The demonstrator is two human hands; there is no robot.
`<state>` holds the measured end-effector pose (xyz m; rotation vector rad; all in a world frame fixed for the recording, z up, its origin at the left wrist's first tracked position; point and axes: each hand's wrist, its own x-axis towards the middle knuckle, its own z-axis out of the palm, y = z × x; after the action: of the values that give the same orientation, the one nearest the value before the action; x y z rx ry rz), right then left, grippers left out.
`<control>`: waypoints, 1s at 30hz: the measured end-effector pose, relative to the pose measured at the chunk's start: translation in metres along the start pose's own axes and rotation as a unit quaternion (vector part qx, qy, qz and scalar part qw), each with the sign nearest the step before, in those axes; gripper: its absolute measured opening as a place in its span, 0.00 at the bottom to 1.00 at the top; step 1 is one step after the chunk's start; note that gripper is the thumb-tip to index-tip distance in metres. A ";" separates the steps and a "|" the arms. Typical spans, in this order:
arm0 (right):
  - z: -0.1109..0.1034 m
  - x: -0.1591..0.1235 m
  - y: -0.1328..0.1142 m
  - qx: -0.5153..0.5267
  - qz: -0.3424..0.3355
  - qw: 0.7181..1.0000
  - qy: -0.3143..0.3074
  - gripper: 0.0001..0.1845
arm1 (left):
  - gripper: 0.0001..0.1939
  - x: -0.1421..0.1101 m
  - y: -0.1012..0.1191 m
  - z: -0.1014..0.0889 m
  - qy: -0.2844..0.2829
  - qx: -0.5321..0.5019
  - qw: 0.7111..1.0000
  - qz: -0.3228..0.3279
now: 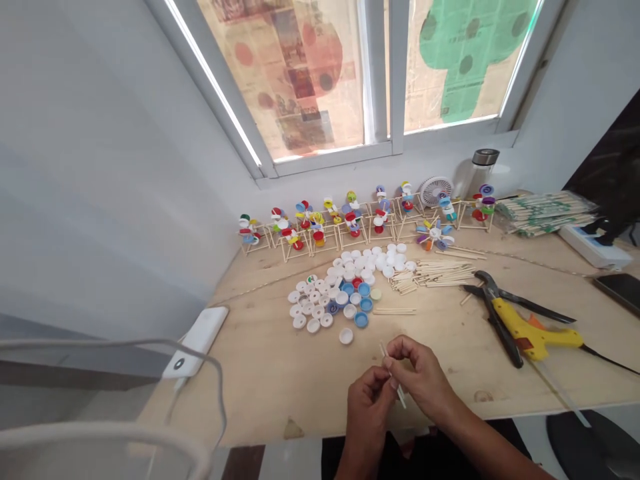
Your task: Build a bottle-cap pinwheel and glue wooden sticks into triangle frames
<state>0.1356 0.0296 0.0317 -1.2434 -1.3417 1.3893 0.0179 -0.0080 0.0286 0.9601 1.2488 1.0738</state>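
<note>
Both hands meet over the near edge of the plywood table. My left hand and my right hand are closed in pinches on thin wooden sticks, which run slantwise between the fingers. How many sticks there are is hard to tell. Just beyond the hands lies a spread of white, blue and red bottle caps. A single white cap sits closest to my fingers.
A pile of loose sticks lies right of the caps. A yellow glue gun and black pliers lie at right. Finished cap pinwheels on stick frames line the back. A white power bank sits left, a phone far right.
</note>
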 end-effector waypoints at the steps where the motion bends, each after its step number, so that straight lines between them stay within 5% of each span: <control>1: 0.000 -0.001 0.002 0.006 0.001 1.000 0.000 0.09 | 0.15 0.000 -0.001 -0.001 -0.004 0.006 1.000 0.002; 9: -0.027 0.002 0.011 -0.158 -0.053 0.985 0.048 0.14 | 0.13 0.011 0.003 -0.009 -0.005 0.224 0.970 0.096; 11: -0.038 0.002 0.010 -0.222 -0.051 0.972 0.060 0.12 | 0.11 0.016 0.003 -0.007 0.027 0.347 0.925 0.151; 15: -0.052 0.002 0.006 -0.371 -0.051 0.924 0.070 0.07 | 0.08 0.025 0.001 0.006 0.074 0.559 0.784 0.259; 18: -0.051 0.005 0.005 -0.459 -0.068 0.883 0.064 0.06 | 0.06 0.028 -0.002 0.015 0.067 0.618 0.736 0.269; 25: -0.041 0.005 0.006 -0.556 -0.120 0.822 0.033 0.07 | 0.05 0.027 -0.012 0.018 0.100 0.631 0.713 0.290; 30: -0.079 -0.009 -0.001 -0.579 -0.140 0.800 0.076 0.09 | 0.07 0.028 -0.016 0.017 0.113 0.612 0.719 0.311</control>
<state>0.2145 0.0352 0.0377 -1.7127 -2.2391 0.1095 0.0363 0.0158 0.0076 2.4579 1.9403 0.7406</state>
